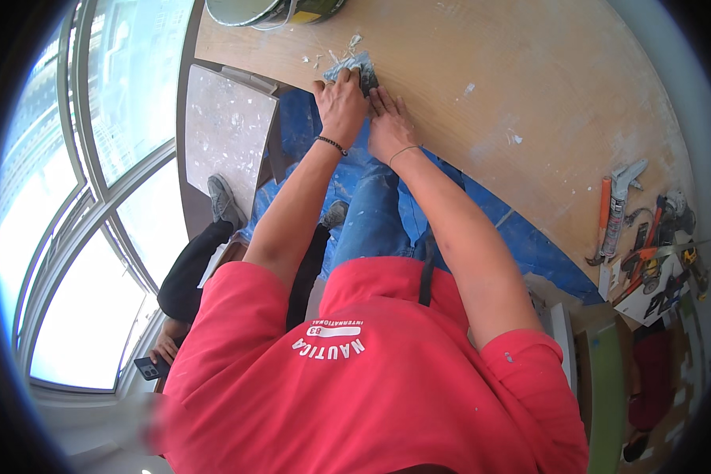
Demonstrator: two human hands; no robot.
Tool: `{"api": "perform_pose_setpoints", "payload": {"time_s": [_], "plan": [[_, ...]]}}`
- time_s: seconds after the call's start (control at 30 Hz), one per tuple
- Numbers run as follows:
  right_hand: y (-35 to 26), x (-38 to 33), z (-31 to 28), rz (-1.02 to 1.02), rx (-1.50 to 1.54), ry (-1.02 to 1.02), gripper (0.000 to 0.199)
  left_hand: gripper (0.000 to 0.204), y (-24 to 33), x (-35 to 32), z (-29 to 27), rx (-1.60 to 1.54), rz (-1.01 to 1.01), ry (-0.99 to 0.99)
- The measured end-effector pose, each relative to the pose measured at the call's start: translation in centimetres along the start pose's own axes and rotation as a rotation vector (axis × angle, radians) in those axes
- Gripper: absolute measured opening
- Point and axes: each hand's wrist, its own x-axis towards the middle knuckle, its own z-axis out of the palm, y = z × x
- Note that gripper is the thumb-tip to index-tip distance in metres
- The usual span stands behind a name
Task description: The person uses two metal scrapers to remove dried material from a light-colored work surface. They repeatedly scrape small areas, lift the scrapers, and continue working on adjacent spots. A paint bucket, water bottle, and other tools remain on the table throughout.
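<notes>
At the near edge of the wooden table point(490, 103), my left hand point(342, 107) bends its fingers over a flat, putty-smeared grey-blue piece point(354, 66), which looks like a scraper blade. Its thumb sticks out to the left. Darker parts of the piece show between my hands, and the fingers partly hide it. Close on the right, my right hand point(391, 130) lies at the table edge with its fingers stretched forward and the fingertips beside the piece. Whitish scraps point(355, 39) are scattered just beyond it.
A bucket point(249, 11) stands at the far left of the table. Pliers, a caulking tube point(615, 209) and other tools lie at the right end. A speckled board point(225, 118) and blue sheeting point(300, 118) are below. At left, another person's hand holds a phone point(152, 367).
</notes>
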Motion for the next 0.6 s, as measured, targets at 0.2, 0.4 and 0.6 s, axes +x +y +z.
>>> {"api": "perform_pose_setpoints", "payload": {"time_s": [0.2, 0.4, 0.6], "plan": [[0.2, 0.0, 0.1, -0.012, -0.006, -0.01, 0.067, 0.045, 0.0, 1.9, -1.0, 0.006, -0.018, -0.013], [0.1, 0.0, -0.2, -0.021, 0.01, 0.017, 0.064, 0.037, -0.8, 2.9, -0.7, -0.011, 0.0, 0.05], [0.1, 0.0, -0.3, -0.015, 0.035, 0.026, 0.062, 0.042, -0.8, 2.1, -0.1, -0.008, -0.009, 0.021]]}}
